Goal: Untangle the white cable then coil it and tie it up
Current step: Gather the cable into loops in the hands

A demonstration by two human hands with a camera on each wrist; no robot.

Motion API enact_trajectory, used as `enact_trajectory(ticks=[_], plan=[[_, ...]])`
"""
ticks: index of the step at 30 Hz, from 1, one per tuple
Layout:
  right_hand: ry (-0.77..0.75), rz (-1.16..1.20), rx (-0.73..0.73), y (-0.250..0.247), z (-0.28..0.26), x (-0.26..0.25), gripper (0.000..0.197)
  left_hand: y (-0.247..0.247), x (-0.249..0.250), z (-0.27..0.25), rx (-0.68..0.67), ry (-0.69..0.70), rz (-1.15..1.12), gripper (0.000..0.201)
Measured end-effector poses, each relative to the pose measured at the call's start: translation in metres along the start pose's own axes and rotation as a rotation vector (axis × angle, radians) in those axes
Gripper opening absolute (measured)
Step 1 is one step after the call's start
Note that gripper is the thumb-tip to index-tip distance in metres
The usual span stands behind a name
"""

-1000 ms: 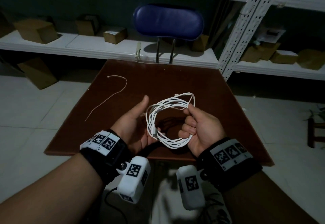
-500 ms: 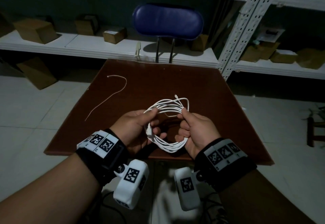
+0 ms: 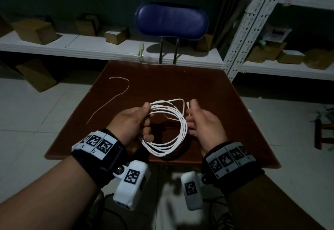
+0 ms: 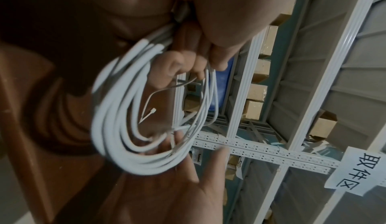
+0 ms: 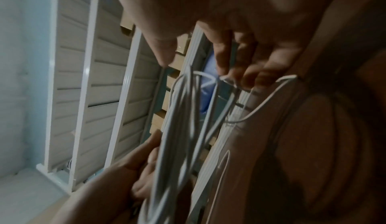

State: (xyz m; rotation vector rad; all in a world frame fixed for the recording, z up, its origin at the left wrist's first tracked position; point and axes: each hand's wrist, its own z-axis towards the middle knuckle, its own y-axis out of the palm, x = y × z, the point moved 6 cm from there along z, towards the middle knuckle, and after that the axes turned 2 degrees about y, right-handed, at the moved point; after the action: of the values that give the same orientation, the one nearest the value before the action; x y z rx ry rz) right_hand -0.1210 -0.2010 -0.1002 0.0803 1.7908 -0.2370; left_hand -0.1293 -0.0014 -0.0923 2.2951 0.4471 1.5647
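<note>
White cable (image 3: 168,130), already coiled, hangs in the left hand's (image 3: 131,125) grip, thumb and fingers pinching the bundled loops. Beside it the right hand (image 3: 202,123) pinches the loose connector end at the coil's far right. Thin tie string (image 3: 115,97) lies on the brown surface (image 3: 207,89), forward-left, nearer the left hand.

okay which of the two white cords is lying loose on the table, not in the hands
The thin tie string, lying alone on the brown table at far left, untouched. The thicker white cable is coiled in loops, gripped by the left hand, with the right hand at its other side.
</note>
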Motion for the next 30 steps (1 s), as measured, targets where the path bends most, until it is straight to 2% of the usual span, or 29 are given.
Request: enact_trajectory(ticks=[3, 6, 8, 11, 12, 15, 17, 19, 21, 23, 27, 30], plan=[[-0.040, 0.094, 0.128, -0.016, 0.007, -0.009, 0.054, 0.002, 0.003, -0.003, -0.057, -0.038, -0.017, 0.036], [-0.094, 0.052, 0.084, -0.018, 0.005, -0.014, 0.036, 0.005, 0.006, -0.007, -0.129, -0.062, -0.070, 0.037], [-0.120, -0.084, 0.023, -0.014, 0.002, -0.014, 0.025, 0.008, 0.007, -0.010, -0.172, -0.081, -0.114, 0.038], [-0.136, -0.268, -0.195, 0.001, -0.002, -0.009, 0.026, 0.008, 0.009, -0.012, -0.231, -0.115, -0.148, 0.037], [-0.157, -0.412, -0.243, 0.004, -0.002, -0.005, 0.025, 0.008, 0.010, -0.012, -0.249, -0.126, -0.160, 0.036], [-0.247, -0.939, -0.295, 0.005, -0.001, 0.003, 0.022, 0.004, 0.013, -0.013, -0.275, -0.155, -0.210, 0.034], [-0.229, -1.003, -0.308, 0.004, -0.005, 0.002, 0.018, 0.002, 0.016, -0.012, -0.282, -0.161, -0.247, 0.030], [-0.224, -0.905, -0.252, 0.001, -0.004, -0.001, 0.025, -0.001, 0.020, -0.010, -0.283, -0.153, -0.280, 0.030], [-0.191, -0.589, -0.153, -0.003, -0.002, -0.003, 0.028, -0.003, 0.022, -0.008, -0.279, -0.139, -0.310, 0.030], [-0.089, -0.226, -0.110, -0.004, 0.001, 0.000, 0.027, -0.003, 0.022, -0.006, -0.260, -0.120, -0.341, 0.031], [0.253, 0.407, -0.194, 0.011, -0.010, 0.004, 0.022, 0.000, 0.017, -0.004, -0.205, -0.097, -0.387, 0.030], [0.333, 0.583, -0.230, 0.021, -0.016, 0.003, 0.026, 0.001, 0.011, -0.003, -0.154, -0.090, -0.420, 0.030]])
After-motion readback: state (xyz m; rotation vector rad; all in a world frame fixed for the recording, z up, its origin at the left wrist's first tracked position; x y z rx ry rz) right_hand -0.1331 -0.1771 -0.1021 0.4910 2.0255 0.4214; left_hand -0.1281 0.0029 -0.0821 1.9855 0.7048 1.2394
